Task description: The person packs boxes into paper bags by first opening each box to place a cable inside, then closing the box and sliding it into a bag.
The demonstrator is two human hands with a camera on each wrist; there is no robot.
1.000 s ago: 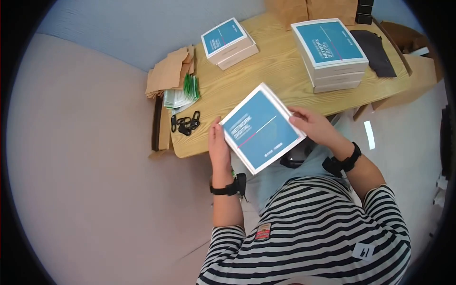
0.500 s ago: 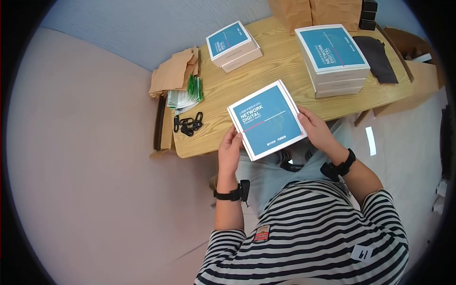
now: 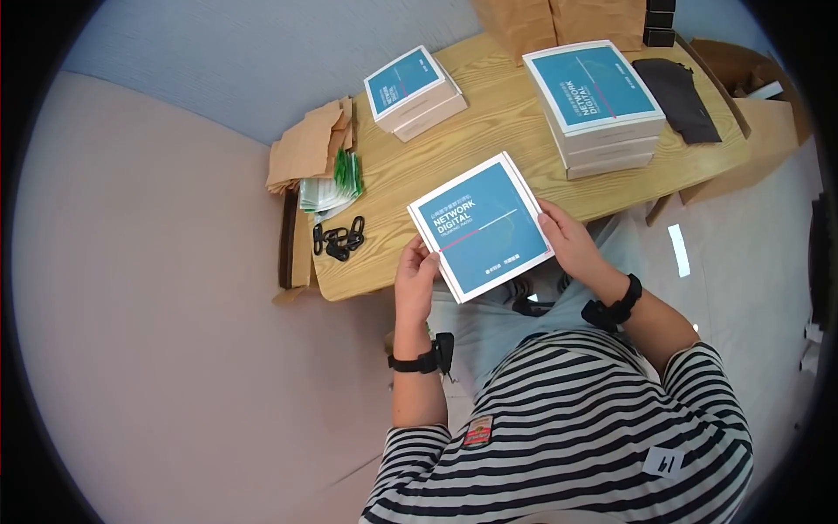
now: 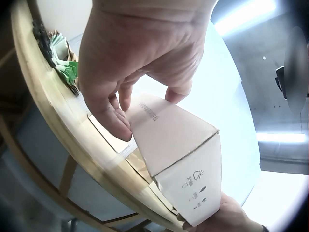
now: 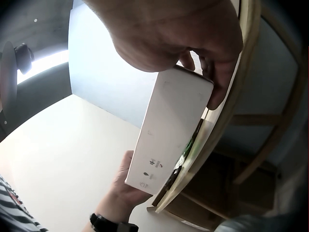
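Observation:
A white box with a blue printed top (image 3: 482, 229) is held in both hands over the table's near edge, its lid closed and facing up. The left hand (image 3: 415, 281) grips its left side, thumb at the top edge. On the opposite side the right hand (image 3: 572, 242) grips the edge near the right corner. In the left wrist view the left hand (image 4: 140, 53) has its fingers around one end of the box (image 4: 174, 135). From the right wrist, the right hand (image 5: 188, 38) is seen holding an end of the white box (image 5: 169, 125), fingers partly beneath it.
On the wooden table (image 3: 489, 113) stand a box stack at the right (image 3: 602, 105) and another at the back left (image 3: 415, 92). Paper bags (image 3: 310, 147), green-and-white packets (image 3: 336, 188) and black clips (image 3: 339, 237) lie left. A dark pouch (image 3: 678, 98) lies at the right.
Over the last second the held box has turned to show its printed top more squarely, with its left edge swinging slightly. Both hands have kept hold of it.

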